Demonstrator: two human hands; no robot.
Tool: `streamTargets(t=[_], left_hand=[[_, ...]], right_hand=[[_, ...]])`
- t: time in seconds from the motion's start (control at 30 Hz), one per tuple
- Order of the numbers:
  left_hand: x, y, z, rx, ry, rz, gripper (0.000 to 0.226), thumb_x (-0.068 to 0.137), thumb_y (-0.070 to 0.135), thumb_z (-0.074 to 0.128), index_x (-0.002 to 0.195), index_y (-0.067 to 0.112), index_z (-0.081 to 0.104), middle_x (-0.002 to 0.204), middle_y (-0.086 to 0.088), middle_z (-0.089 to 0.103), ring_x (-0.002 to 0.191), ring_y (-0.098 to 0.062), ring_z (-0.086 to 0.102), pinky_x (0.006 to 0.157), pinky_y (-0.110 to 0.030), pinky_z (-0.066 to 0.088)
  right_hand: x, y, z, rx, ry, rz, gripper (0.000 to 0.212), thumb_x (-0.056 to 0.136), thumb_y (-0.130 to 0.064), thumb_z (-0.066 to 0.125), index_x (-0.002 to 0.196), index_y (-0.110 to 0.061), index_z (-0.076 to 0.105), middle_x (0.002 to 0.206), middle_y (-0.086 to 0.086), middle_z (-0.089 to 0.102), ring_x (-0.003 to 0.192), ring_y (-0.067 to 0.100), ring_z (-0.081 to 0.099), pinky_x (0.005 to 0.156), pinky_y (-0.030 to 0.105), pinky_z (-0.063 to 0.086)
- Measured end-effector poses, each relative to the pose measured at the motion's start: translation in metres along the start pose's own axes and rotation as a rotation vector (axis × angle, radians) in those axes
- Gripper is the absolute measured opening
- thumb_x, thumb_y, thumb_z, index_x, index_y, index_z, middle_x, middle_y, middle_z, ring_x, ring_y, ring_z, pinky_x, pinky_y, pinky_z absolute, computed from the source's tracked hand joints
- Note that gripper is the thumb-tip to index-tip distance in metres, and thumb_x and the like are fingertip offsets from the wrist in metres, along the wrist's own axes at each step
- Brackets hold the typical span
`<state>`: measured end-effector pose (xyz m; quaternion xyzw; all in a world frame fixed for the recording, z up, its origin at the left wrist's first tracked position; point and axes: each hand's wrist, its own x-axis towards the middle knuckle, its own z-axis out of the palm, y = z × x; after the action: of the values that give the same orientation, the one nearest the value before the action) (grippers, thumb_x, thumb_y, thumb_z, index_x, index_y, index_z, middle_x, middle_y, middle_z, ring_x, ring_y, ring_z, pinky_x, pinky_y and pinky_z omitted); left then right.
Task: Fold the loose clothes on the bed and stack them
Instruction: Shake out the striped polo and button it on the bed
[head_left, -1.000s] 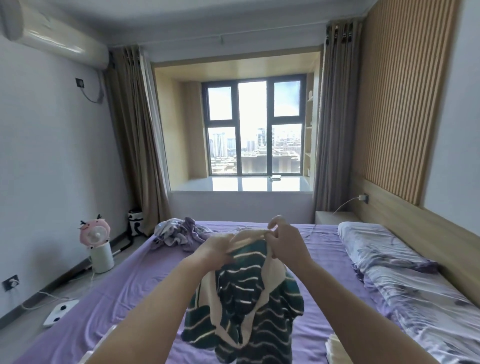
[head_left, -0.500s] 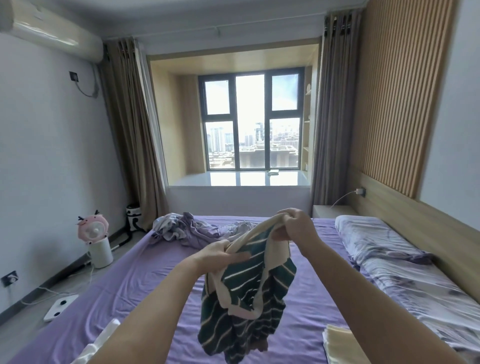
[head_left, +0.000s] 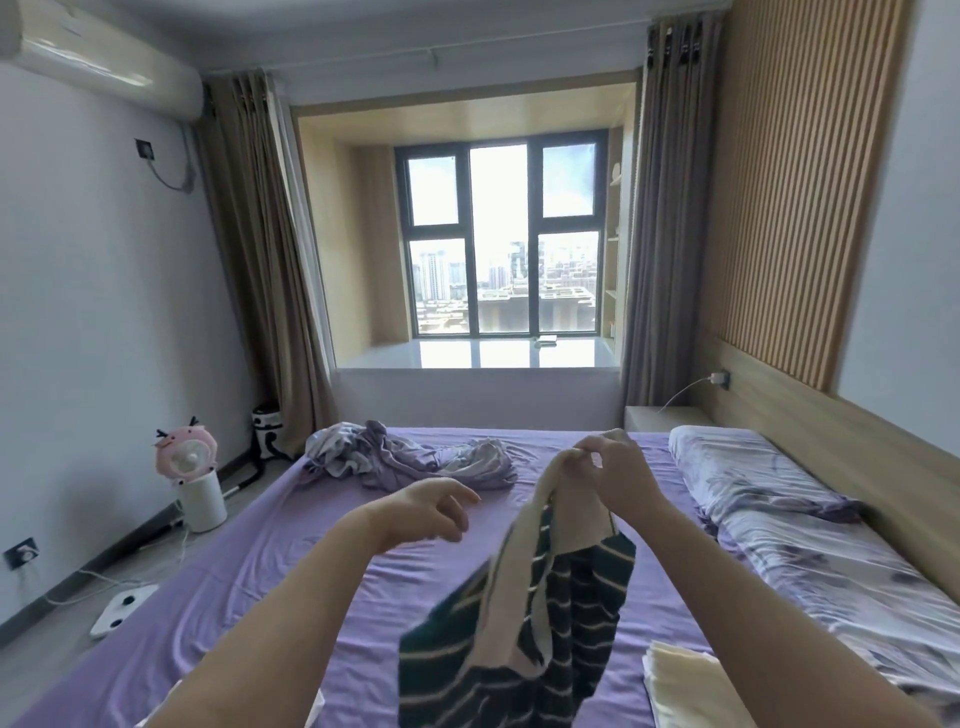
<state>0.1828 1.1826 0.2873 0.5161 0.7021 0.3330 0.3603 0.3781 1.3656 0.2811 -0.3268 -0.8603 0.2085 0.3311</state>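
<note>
A dark green top with white stripes and a cream band (head_left: 540, 613) hangs in the air over the purple bed (head_left: 291, 561). My right hand (head_left: 615, 475) pinches its cream edge at the top. My left hand (head_left: 426, 506) hovers to the left of the top, fingers loose, holding nothing. A crumpled heap of lilac and grey clothes (head_left: 410, 460) lies at the far side of the bed. A folded cream garment (head_left: 685, 686) sits on the bed at the lower right, partly behind my right arm.
Patterned pillows (head_left: 753, 478) and a quilt line the bed's right side along a wooden headboard. A pink fan on a white stand (head_left: 192, 478) and a white scale (head_left: 122, 608) are on the floor to the left. A window bay lies beyond the bed.
My left hand has let go of the striped top and moved left. The top now hangs from my right hand alone, swinging lower and to the right.
</note>
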Motion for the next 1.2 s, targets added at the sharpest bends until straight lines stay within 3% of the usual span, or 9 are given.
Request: streamTargets(t=[0.1, 0.2, 0.3, 0.5, 0.63, 0.73, 0.87, 1.03, 1.2], left_hand=[[0.003, -0.001, 0.011, 0.087, 0.097, 0.024, 0.034, 0.082, -0.007, 0.061, 0.113, 0.007, 0.061, 0.086, 0.000, 0.058, 0.071, -0.008, 0.053, 0.063, -0.016, 0.044], [0.011, -0.012, 0.034, 0.221, 0.052, -0.034, 0.038, 0.082, 0.007, 0.069, 0.118, 0.013, 0.059, 0.101, -0.001, 0.056, 0.086, -0.013, 0.054, 0.077, -0.024, 0.048], [0.017, -0.022, 0.062, 0.248, 0.001, -0.064, 0.041, 0.083, 0.021, 0.071, 0.121, 0.017, 0.057, 0.107, 0.000, 0.057, 0.089, -0.013, 0.055, 0.075, -0.024, 0.047], [0.032, -0.025, 0.107, 0.273, 0.022, -0.007, 0.053, 0.080, 0.025, 0.074, 0.128, 0.016, 0.053, 0.114, -0.003, 0.054, 0.100, -0.015, 0.055, 0.090, -0.027, 0.046], [0.039, -0.025, 0.119, 0.388, 0.009, 0.035, 0.072, 0.076, 0.025, 0.077, 0.136, 0.017, 0.039, 0.129, -0.004, 0.047, 0.118, -0.020, 0.047, 0.097, -0.033, 0.044], [0.043, -0.030, 0.123, 0.416, 0.082, 0.049, 0.067, 0.072, 0.018, 0.076, 0.130, 0.016, 0.043, 0.124, -0.001, 0.048, 0.113, -0.018, 0.048, 0.096, -0.035, 0.044], [0.049, -0.032, 0.124, 0.300, 0.189, 0.000, 0.017, 0.082, 0.011, 0.064, 0.089, 0.020, 0.052, 0.089, 0.002, 0.055, 0.082, -0.014, 0.051, 0.071, -0.025, 0.047], [0.049, -0.033, 0.108, 0.294, 0.281, 0.103, 0.014, 0.074, 0.010, 0.064, 0.068, 0.019, 0.056, 0.068, 0.006, 0.053, 0.064, -0.009, 0.049, 0.056, -0.019, 0.038], [0.044, -0.030, 0.085, -0.058, 0.241, 0.049, 0.017, 0.083, 0.015, 0.057, 0.068, 0.017, 0.050, 0.068, 0.001, 0.048, 0.062, -0.012, 0.042, 0.057, -0.026, 0.035]], right_hand=[[-0.009, 0.002, 0.006, 0.066, -0.113, -0.023, 0.018, 0.094, -0.009, 0.047, 0.101, -0.011, 0.064, 0.101, 0.008, 0.063, 0.095, 0.022, 0.057, 0.078, 0.026, 0.041], [-0.019, 0.002, 0.017, 0.117, -0.137, -0.070, 0.017, 0.093, -0.007, 0.048, 0.099, -0.014, 0.063, 0.098, 0.005, 0.065, 0.091, 0.020, 0.058, 0.080, 0.028, 0.042], [-0.021, 0.001, 0.019, 0.145, -0.131, -0.095, 0.018, 0.093, -0.010, 0.048, 0.098, -0.019, 0.063, 0.098, 0.001, 0.066, 0.092, 0.019, 0.059, 0.080, 0.028, 0.043], [-0.015, 0.000, -0.003, 0.215, -0.070, -0.129, 0.016, 0.096, -0.016, 0.047, 0.098, -0.020, 0.063, 0.094, -0.008, 0.064, 0.081, 0.004, 0.056, 0.067, 0.004, 0.038], [-0.010, -0.006, -0.024, 0.267, -0.050, -0.114, 0.018, 0.098, -0.024, 0.045, 0.099, -0.022, 0.062, 0.091, -0.012, 0.062, 0.083, 0.000, 0.055, 0.073, 0.016, 0.043], [-0.006, -0.008, -0.035, 0.310, -0.021, -0.104, 0.018, 0.098, -0.025, 0.044, 0.098, -0.023, 0.062, 0.092, -0.014, 0.062, 0.085, 0.001, 0.056, 0.073, 0.020, 0.045], [-0.007, -0.006, -0.041, 0.354, 0.018, -0.075, 0.018, 0.097, -0.027, 0.045, 0.096, -0.025, 0.062, 0.090, -0.020, 0.062, 0.084, -0.002, 0.057, 0.075, 0.022, 0.047], [-0.016, 0.007, -0.032, 0.329, -0.001, 0.002, 0.019, 0.098, -0.031, 0.042, 0.096, -0.023, 0.059, 0.090, -0.011, 0.062, 0.085, 0.008, 0.057, 0.075, 0.027, 0.046], [-0.021, 0.020, -0.019, 0.325, -0.013, 0.113, 0.022, 0.099, -0.030, 0.041, 0.101, -0.016, 0.058, 0.094, 0.001, 0.061, 0.083, 0.012, 0.055, 0.068, 0.025, 0.042]])
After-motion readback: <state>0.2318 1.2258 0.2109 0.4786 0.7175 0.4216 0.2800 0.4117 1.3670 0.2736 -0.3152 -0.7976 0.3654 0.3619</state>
